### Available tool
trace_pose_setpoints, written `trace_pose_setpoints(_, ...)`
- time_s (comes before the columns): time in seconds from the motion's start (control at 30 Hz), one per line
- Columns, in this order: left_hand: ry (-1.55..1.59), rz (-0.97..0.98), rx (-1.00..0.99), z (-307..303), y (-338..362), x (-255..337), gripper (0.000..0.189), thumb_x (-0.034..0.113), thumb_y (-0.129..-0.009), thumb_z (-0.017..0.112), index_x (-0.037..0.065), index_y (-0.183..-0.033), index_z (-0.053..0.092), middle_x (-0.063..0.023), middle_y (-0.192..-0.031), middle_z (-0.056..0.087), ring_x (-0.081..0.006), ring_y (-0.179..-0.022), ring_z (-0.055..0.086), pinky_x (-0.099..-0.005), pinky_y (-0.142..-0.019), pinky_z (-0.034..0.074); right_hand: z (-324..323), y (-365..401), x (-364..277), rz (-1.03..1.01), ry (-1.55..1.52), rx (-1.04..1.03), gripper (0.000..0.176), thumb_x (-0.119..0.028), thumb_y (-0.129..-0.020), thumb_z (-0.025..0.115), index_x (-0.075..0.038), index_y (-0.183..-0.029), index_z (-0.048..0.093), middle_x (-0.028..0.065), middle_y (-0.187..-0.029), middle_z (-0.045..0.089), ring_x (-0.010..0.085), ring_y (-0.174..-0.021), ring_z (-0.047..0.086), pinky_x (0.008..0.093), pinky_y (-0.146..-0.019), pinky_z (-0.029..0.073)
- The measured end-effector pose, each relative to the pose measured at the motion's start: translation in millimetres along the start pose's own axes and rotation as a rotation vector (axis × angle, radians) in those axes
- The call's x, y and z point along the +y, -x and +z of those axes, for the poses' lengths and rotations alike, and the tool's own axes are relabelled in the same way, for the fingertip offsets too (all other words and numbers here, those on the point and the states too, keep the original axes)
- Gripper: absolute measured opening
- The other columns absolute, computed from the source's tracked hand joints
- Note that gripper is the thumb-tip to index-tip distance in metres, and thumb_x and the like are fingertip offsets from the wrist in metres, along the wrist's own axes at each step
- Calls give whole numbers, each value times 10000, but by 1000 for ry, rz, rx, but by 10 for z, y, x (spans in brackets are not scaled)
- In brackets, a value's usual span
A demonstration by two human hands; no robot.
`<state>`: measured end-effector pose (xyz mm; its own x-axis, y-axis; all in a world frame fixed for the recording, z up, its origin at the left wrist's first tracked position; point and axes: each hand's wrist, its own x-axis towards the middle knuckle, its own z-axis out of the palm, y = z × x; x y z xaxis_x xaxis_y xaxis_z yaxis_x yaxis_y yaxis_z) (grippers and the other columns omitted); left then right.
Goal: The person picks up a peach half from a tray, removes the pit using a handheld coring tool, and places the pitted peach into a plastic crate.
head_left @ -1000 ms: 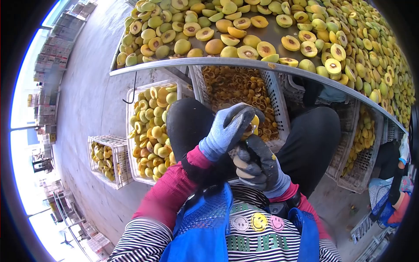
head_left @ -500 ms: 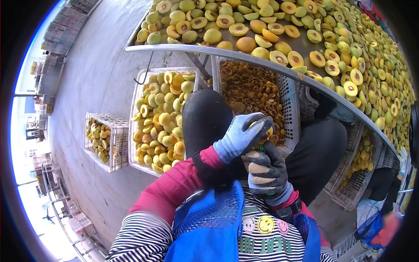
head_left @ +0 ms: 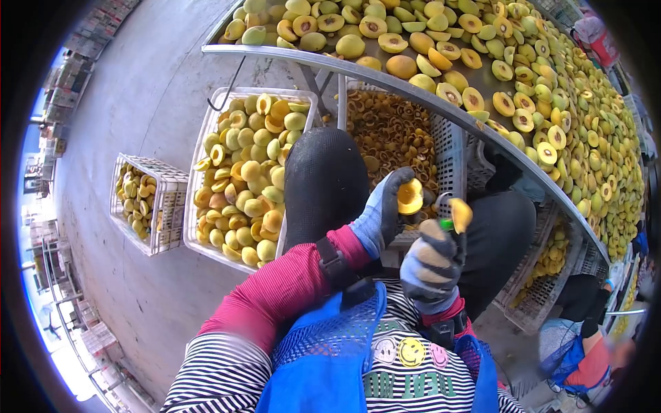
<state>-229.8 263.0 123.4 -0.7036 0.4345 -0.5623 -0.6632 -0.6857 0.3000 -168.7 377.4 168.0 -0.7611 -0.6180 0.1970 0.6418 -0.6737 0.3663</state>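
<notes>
My left hand point(head_left: 387, 210), in a blue glove with dark fingers, grips a hollowed yellow peach half point(head_left: 410, 197), its cut face turned to the right. My right hand point(head_left: 434, 265), in a similar glove with tan worn patches, is closed around a small green-handled coring tool point(head_left: 446, 224). A scooped-out orange-yellow piece point(head_left: 460, 215) shows at the tool's metal end, apart from the peach half. Below both hands and beyond them, a crate point(head_left: 452, 148) holds brown scooped-out pit pieces. Left of my knee, a white crate point(head_left: 191, 224) is heaped with peach halves.
A metal-edged table point(head_left: 330, 63) piled with cut peach halves curves across the top and right. A hook point(head_left: 227, 103) hangs from its edge. A smaller crate of halves point(head_left: 169, 213) stands on the left floor. Another person point(head_left: 585, 351) sits at the lower right.
My hands have moved apart. The peach half's hollow now faces into view in my left hand, and the tool has come away rightward with the scooped piece at its end.
</notes>
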Motion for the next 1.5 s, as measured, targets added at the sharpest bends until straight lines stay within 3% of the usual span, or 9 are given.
trace_pose_setpoints(0.3,-699,704,12,-17,700,357,347,330,-963,471,14,-1045,589,-25,-876,600,-74,-801,563,-237,-723,468,-278,315,-434,-61,196,762,337,-405,-970,386,-108,-827,456,-39,-643,364,66,-489,392,205,-422,343)
trace_pose_setpoints(0.4,-916,1086,219,-518,1046,656,330,330,-951,497,34,-1057,596,-18,-881,594,-61,-776,540,-223,-685,459,-250,227,-407,11,-33,614,406,-468,-966,374,-82,-892,475,-28,-656,349,76,-491,373,238,-456,354)
trace_pose_setpoints(0.57,-861,1051,1051,-2925,1317,433,420,466,-919,491,83,-1015,634,2,-816,593,-61,-437,400,-185,-383,299,-401,305,-517,26,44,668,486,-471,-957,394,-19,-1032,555,-20,-668,388,77,-500,383,241,-478,353)
trace_pose_setpoints(0.7,-285,978,1385,-3318,1928,521,440,422,-899,559,47,-1124,597,-43,-845,599,-121,-656,516,-263,-581,457,-476,217,-500,37,65,792,474,-461,-952,414,-23,-1002,589,-37,-644,395,66,-496,378,235,-474,351)
trace_pose_setpoints(0.8,-1192,780,1799,-3495,2151,684,539,339,-863,603,78,-1310,454,-164,-1187,547,-286,-986,549,-388,-879,443,-533,154,-473,39,100,830,446,-453,-950,428,-39,-982,591,-49,-618,385,59,-477,362,224,-450,337)
trace_pose_setpoints(1.0,-1859,168,1738,-4173,2262,386,551,404,-920,434,121,-1388,368,-116,-1364,434,-346,-1246,371,-440,-1069,254,-182,-288,-162,-95,473,955,376,-415,-948,462,-52,-953,558,-50,-560,353,58,-375,275,192,-341,238)
trace_pose_setpoints(1.13,-1620,697,1871,-3702,2175,1000,500,309,-958,394,18,-1363,375,-191,-1352,430,-345,-1278,348,-412,-1101,219,333,-762,435,-288,1182,890,345,-373,-952,470,-36,-916,533,1,-557,428,62,-350,331,190,-306,252)
trace_pose_setpoints(1.23,-1610,406,1819,-4085,1720,1017,656,467,-925,417,57,-1418,278,-164,-1420,343,-324,-1328,277,-452,-1099,197,636,-1034,769,-254,1626,649,291,-310,-954,474,-25,-939,526,51,-610,505,80,-366,420,185,-315,300)
trace_pose_setpoints(1.5,-1499,14,1674,-4109,1832,1248,812,647,-854,378,122,-1449,205,-168,-1435,324,-339,-1376,195,-490,-1106,143,1224,-991,996,-439,1488,370,274,-280,-937,514,-8,-944,544,84,-654,551,113,-404,496,213,-334,374)
